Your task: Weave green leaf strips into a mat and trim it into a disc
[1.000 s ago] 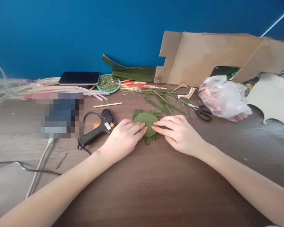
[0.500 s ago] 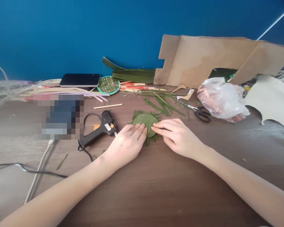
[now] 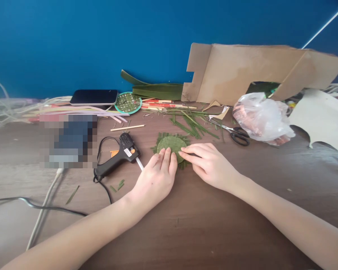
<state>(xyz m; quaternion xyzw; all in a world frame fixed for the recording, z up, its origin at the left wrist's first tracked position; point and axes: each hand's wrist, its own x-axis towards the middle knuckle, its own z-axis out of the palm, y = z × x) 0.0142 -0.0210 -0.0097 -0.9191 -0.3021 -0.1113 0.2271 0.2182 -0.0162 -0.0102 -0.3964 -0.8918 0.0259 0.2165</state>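
Note:
A round green leaf disc (image 3: pixel 172 142) with a fringe of cut leaf strips around its edge lies flat on the brown table. My left hand (image 3: pixel 157 170) rests on its near side, fingers stretched out and pressing down on top. From the right, my right hand (image 3: pixel 208 161) touches the disc's edge with extended fingertips; its thumb is partly hidden. Just left of my left hand lies a black glue gun (image 3: pixel 119 157), its white glue stick pointing towards that hand.
Behind the disc lie cut leaf strips (image 3: pixel 197 125) and black-handled scissors (image 3: pixel 236 135). A clear plastic bag (image 3: pixel 263 118), a cardboard piece (image 3: pixel 231 71), long leaves (image 3: pixel 160 91), a round teal-rimmed piece (image 3: pixel 128 102) and a phone (image 3: pixel 94 96) line the back. Cables (image 3: pixel 45 206) cross the left.
My left hand has shifted slightly towards me and to the right, its fingers now turned more forward on the disc. The right hand still touches the disc's edge.

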